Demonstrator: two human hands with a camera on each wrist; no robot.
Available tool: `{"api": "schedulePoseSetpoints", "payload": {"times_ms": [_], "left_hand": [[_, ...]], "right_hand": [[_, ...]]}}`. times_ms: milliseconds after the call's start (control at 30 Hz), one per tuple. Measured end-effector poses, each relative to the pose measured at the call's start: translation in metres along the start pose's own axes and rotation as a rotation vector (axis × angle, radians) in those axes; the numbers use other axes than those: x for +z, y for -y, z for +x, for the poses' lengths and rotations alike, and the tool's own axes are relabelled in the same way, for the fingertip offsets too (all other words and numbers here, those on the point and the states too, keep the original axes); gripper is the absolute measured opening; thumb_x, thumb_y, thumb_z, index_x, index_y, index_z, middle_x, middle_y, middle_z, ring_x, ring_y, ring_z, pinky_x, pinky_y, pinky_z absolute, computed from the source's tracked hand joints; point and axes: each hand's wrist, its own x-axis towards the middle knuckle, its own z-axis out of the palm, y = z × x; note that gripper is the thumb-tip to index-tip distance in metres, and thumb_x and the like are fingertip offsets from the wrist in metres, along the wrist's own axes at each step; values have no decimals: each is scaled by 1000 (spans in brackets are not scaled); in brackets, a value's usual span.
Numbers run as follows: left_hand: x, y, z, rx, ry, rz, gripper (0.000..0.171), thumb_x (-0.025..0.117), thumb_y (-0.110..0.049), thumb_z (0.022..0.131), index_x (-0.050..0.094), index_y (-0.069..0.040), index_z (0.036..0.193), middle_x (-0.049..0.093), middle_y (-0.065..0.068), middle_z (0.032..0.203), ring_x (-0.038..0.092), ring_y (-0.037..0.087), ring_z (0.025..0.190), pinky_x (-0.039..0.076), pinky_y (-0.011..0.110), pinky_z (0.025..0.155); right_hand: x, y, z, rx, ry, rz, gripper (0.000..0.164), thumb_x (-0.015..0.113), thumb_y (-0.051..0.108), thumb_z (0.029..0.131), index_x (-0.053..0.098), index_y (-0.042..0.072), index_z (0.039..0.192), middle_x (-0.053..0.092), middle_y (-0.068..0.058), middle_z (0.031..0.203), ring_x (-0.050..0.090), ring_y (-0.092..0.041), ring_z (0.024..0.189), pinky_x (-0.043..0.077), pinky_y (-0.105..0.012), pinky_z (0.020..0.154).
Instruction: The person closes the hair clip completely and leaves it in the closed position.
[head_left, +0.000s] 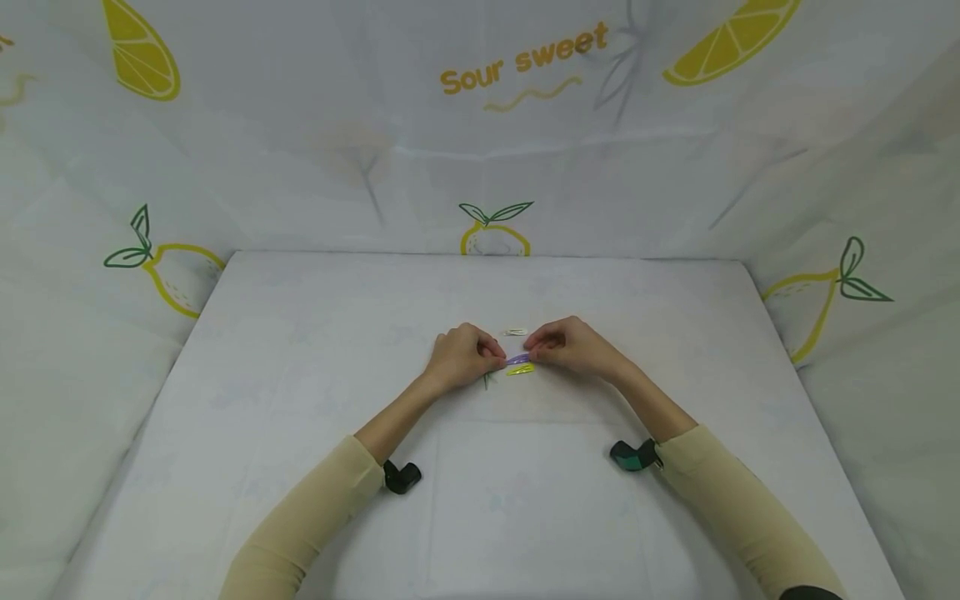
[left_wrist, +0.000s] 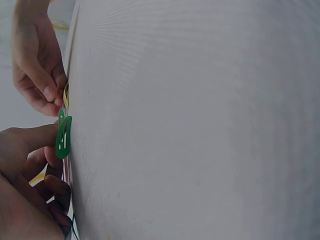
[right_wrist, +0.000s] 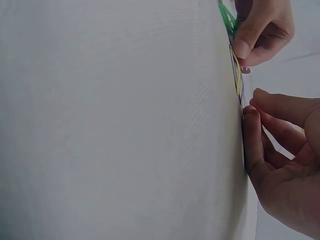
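Observation:
A small purple hair clip (head_left: 518, 359) lies low over the table, its two ends at the fingertips of both hands. The left hand (head_left: 467, 358) pinches its left end; the right hand (head_left: 573, 346) pinches its right end with thumb and finger. Just in front is a yellow hair clip (head_left: 520, 369), and a white hair clip (head_left: 515, 332) lies behind. Close to the left fingers is a green hair clip (left_wrist: 63, 137), large in the left wrist view. A dark pink bit (right_wrist: 245, 70) shows by the left fingertips, mostly hidden.
A white cloth covers the table (head_left: 480, 500). White curtains (head_left: 300, 167) with lemon prints stand behind and at both sides. Dark wrist devices are at the left sleeve (head_left: 315, 508) and right sleeve (head_left: 742, 508).

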Motion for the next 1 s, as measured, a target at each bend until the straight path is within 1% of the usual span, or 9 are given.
{"api": "schedulePoseSetpoints", "payload": {"times_ms": [233, 433, 633, 833, 1000], "left_hand": [[0, 0, -1, 3, -3, -4, 7, 85, -25, 94, 86, -19, 90, 70, -7, 69, 56, 7, 66, 35, 33, 81], [0, -1, -2, 12, -14, -8, 7, 85, -24, 94, 87, -18, 91, 71, -6, 70, 57, 8, 64, 38, 32, 77], [1, -2, -2, 13, -27, -13, 8, 84, -24, 95, 86, -17, 91, 73, -6, 71, 59, 8, 66, 38, 35, 82], [0, -2, -2, 19, -42, -24, 9, 84, -24, 95, 86, -16, 91, 73, -4, 73, 59, 8, 65, 42, 31, 76], [-3, -3, 2, 25, -57, -31, 8, 84, -23, 95, 86, -16, 92, 73, -4, 74, 58, 7, 65, 42, 30, 75]], "right_hand": [[1, 3, -1, 16, -1, 5, 20, 71, 6, 102, 79, 1, 119, 81, -15, 118, 68, -15, 98, 53, -18, 86], [2, 3, 0, 14, -7, 12, 19, 72, 7, 102, 80, 1, 118, 82, -15, 115, 68, -13, 95, 53, -18, 84], [3, 3, 0, 1, -24, 5, 18, 74, 10, 102, 80, 2, 117, 81, -15, 114, 65, -15, 91, 52, -19, 81], [4, 1, 2, -15, -39, 2, 18, 76, 11, 102, 81, 1, 116, 81, -15, 112, 65, -15, 90, 52, -19, 80], [4, 4, 2, -15, -50, 10, 17, 76, 11, 101, 81, 1, 115, 81, -15, 112, 65, -15, 90, 52, -19, 80]]}}
